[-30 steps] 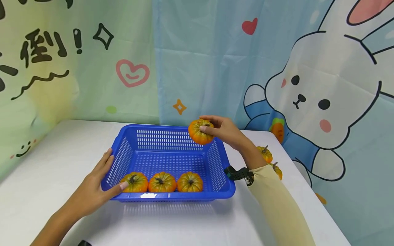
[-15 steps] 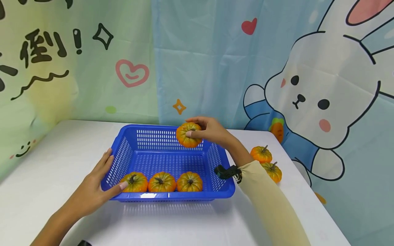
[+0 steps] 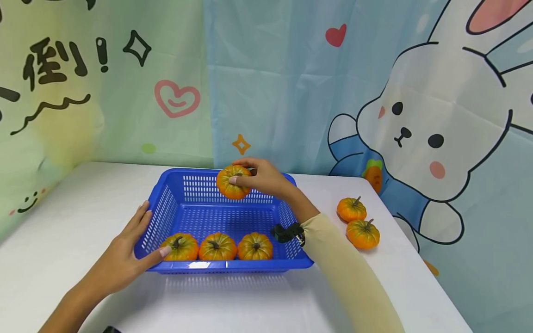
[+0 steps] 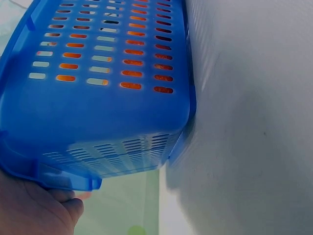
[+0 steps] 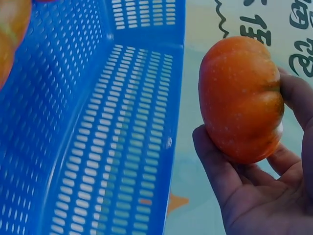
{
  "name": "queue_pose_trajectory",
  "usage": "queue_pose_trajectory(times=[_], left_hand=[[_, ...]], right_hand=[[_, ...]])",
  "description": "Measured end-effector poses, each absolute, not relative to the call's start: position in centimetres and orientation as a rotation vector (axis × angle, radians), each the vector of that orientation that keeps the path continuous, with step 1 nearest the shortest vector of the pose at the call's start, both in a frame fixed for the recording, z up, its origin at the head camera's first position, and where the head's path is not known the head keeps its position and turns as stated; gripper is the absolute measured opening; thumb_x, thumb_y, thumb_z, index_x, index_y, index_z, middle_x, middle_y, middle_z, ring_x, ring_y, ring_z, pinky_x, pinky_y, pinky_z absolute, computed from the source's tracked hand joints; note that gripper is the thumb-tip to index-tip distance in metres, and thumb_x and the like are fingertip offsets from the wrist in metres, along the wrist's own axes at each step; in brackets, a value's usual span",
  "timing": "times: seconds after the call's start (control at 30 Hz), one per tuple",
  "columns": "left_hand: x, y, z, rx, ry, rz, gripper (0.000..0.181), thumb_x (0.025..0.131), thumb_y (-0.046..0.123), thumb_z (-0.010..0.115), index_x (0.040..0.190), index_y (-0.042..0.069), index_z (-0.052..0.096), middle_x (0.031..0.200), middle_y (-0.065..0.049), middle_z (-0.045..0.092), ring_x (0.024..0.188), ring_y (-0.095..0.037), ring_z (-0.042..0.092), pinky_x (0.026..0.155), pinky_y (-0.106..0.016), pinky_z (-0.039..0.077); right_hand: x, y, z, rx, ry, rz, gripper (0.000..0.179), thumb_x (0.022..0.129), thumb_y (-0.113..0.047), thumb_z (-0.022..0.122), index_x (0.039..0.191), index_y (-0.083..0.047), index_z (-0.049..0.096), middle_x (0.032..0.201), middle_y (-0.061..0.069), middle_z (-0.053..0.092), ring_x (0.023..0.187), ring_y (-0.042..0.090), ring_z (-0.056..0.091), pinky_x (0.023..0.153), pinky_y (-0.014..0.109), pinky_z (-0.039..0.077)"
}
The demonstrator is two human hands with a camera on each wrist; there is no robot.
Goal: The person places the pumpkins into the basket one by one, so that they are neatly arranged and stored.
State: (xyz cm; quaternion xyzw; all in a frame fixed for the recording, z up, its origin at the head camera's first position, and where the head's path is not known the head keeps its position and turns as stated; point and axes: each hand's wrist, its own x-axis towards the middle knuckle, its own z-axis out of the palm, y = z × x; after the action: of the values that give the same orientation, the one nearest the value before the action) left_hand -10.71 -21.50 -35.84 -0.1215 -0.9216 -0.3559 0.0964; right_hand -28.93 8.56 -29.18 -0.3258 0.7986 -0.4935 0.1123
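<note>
Pumpkins [image 3: 218, 246], three in a row, sit in the blue basket [image 3: 241, 264] in the head view; two loose pumpkins [image 3: 363, 234] are left on the worktop [image 3: 91, 203]; the right hand [image 3: 268, 178] grips a raised pumpkin [image 3: 228, 182] near the far side, farther left than half a second ago. Left wrist view: the left hand [image 4: 34, 208] holds the basket's edge. Right wrist view: fingers and thumb clasp the raised pumpkin.

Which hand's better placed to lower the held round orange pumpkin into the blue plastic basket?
Likely the right hand: it holds the round orange pumpkin, raised at the far side of the blue plastic basket; the left hand touches its left side.
</note>
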Motion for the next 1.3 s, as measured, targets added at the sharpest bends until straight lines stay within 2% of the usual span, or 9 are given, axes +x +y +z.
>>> queue_pose_trajectory(times=[0.27,0.53,0.7,0.93,1.17,1.3], left_hand=[[-10.7,-21.5,-35.8,-0.356,-2.722,-1.058,0.092,0.088,0.037,0.069,0.152,-0.004,0.019,0.162,-0.009,0.002,0.144,-0.045,0.01,0.105,-0.07,0.018],[-10.6,-21.5,-35.8,-0.363,-2.718,-1.053,0.091,0.088,0.038,0.068,0.152,-0.004,0.019,0.162,-0.008,0.002,0.144,-0.044,0.01,0.104,-0.07,0.018],[-10.5,-21.4,-35.8,-0.357,-2.717,-1.045,0.09,0.089,0.038,0.068,0.152,-0.004,0.019,0.163,-0.008,0.002,0.143,-0.045,0.011,0.103,-0.072,0.02],[-10.5,-21.3,-35.8,-0.357,-2.729,-1.044,0.09,0.089,0.039,0.067,0.153,-0.003,0.018,0.163,-0.008,0.002,0.143,-0.046,0.012,0.101,-0.073,0.021],[-10.6,-21.4,-35.8,-0.371,-2.724,-1.045,0.089,0.089,0.038,0.067,0.153,-0.003,0.019,0.163,-0.008,0.002,0.143,-0.046,0.012,0.102,-0.073,0.02],[-10.6,-21.4,-35.7,-0.363,-2.73,-1.04,0.089,0.089,0.039,0.066,0.153,-0.002,0.019,0.163,-0.008,0.002,0.142,-0.047,0.013,0.101,-0.073,0.021]], right_hand=[[-28.9,6.6,-29.6,-0.998,2.326,-1.419,0.05,0.092,-0.027,0.07,0.136,-0.008,0.057,0.116,0.005,0.064,0.096,0.02,0.064,0.077,0.04,0.057],[-28.8,5.4,-29.9,-0.962,2.331,-1.377,0.051,0.093,-0.028,0.068,0.138,-0.008,0.055,0.125,0.008,0.06,0.1,0.018,0.065,0.076,0.036,0.057],[-28.5,4.5,-30.0,-1.027,2.356,-1.279,0.051,0.094,-0.028,0.066,0.139,-0.007,0.054,0.125,0.008,0.06,0.099,0.016,0.064,0.076,0.032,0.056],[-27.9,3.0,-30.0,-1.057,2.35,-1.172,0.052,0.093,-0.026,0.068,0.138,-0.005,0.054,0.122,0.007,0.063,0.094,0.014,0.063,0.079,0.034,0.055],[-27.8,1.5,-30.6,-1.056,2.357,-1.126,0.051,0.091,-0.024,0.071,0.136,-0.005,0.057,0.121,0.006,0.064,0.093,0.011,0.064,0.075,0.024,0.054],[-27.5,0.7,-30.9,-1.055,2.352,-1.087,0.051,0.09,-0.025,0.072,0.135,-0.006,0.058,0.121,0.004,0.064,0.099,0.011,0.062,0.075,0.019,0.053]])
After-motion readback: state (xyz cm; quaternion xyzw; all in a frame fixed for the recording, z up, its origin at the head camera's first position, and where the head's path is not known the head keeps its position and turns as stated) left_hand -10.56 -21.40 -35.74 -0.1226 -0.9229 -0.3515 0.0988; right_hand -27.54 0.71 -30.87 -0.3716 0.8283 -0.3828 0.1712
